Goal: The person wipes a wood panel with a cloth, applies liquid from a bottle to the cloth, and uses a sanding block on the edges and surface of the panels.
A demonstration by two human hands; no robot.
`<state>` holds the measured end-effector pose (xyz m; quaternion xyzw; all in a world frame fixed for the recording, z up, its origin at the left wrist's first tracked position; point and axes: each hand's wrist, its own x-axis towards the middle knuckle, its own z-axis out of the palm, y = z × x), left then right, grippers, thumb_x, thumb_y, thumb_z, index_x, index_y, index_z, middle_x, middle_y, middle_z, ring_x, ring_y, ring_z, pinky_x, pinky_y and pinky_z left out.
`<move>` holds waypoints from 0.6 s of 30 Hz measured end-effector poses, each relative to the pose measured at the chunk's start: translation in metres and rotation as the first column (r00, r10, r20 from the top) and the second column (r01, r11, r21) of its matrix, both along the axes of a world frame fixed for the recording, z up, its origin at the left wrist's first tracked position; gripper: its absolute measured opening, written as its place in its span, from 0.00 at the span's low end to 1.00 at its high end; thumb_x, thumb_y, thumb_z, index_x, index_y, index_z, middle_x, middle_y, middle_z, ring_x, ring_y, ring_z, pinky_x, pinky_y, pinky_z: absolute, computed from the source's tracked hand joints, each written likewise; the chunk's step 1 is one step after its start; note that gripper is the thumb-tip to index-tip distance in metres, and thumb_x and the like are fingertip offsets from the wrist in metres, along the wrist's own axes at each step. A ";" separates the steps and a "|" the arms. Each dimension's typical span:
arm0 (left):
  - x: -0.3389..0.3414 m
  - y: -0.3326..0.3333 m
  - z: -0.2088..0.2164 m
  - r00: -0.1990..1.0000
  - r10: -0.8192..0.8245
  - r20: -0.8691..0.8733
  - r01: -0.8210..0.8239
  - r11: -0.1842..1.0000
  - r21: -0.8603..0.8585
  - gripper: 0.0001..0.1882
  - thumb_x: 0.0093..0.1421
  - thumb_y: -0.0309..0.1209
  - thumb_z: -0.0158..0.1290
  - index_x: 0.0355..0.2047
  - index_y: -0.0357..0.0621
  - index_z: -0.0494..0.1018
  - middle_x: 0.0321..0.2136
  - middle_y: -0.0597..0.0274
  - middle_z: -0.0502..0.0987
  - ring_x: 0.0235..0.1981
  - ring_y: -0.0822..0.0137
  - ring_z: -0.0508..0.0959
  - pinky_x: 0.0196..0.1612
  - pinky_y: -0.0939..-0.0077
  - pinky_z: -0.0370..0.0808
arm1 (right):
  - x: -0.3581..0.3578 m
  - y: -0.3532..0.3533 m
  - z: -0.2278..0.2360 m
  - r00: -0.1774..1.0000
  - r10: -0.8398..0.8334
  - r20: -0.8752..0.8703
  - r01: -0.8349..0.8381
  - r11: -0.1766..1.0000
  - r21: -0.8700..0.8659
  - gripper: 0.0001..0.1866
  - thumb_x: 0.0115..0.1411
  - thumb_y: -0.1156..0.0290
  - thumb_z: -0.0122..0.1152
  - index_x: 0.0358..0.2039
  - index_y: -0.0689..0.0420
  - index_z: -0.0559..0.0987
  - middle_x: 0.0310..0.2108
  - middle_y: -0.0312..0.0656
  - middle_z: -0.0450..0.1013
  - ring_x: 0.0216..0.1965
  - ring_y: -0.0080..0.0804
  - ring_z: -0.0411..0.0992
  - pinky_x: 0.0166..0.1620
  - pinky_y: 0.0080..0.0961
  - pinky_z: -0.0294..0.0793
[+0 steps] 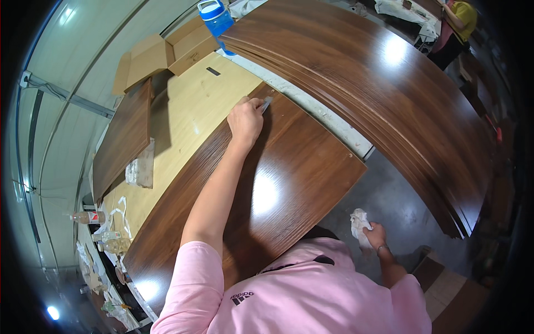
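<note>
My left hand (pixel 246 119) is closed around a small flat grey scraper-like piece (pixel 267 104). It is at the far corner of a dark brown wood-grain panel (pixel 300 150), close to a small round hole in the surface. This glossy panel lies in front of me, with small holes near its far right edge. Down at my right side, off the panel, my right hand (pixel 377 235) grips a crumpled white cloth (pixel 360 222).
A stack of similar brown panels (pixel 356 61) stands across to the right. Beyond are a blue-lidded jug (pixel 217 22) and an open cardboard box (pixel 150 55). Another brown panel (pixel 125 142) rests raised at left, near several bottles (pixel 89 217). A person (pixel 459 22) works far right.
</note>
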<state>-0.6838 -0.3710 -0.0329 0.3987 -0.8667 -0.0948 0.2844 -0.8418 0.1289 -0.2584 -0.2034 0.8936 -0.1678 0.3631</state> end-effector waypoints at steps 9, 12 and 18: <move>-0.026 0.022 0.003 0.991 -0.114 0.067 0.115 0.993 -0.007 0.08 0.51 0.29 0.63 0.33 0.46 0.83 0.30 0.58 0.79 0.32 0.55 0.80 0.38 0.62 0.77 | 0.005 -0.007 0.007 0.996 -0.076 0.040 0.076 0.997 0.006 0.17 0.50 0.59 0.65 0.39 0.54 0.84 0.36 0.49 0.81 0.40 0.49 0.79 0.45 0.38 0.76; -0.028 0.062 0.010 0.937 -0.333 0.104 0.332 0.943 0.028 0.07 0.51 0.28 0.63 0.33 0.46 0.84 0.31 0.59 0.80 0.31 0.56 0.81 0.36 0.64 0.78 | 0.008 0.008 -0.008 0.997 -0.073 0.030 0.070 0.994 0.085 0.19 0.49 0.58 0.64 0.39 0.54 0.84 0.35 0.50 0.80 0.40 0.50 0.79 0.45 0.39 0.76; -0.020 0.089 0.007 0.928 -0.360 0.099 0.367 0.927 -0.073 0.08 0.50 0.26 0.62 0.33 0.45 0.83 0.25 0.58 0.76 0.28 0.58 0.80 0.31 0.65 0.78 | 0.006 0.010 -0.015 1.000 -0.019 0.004 0.019 0.994 0.112 0.20 0.48 0.58 0.63 0.40 0.54 0.84 0.36 0.51 0.80 0.40 0.52 0.78 0.46 0.41 0.76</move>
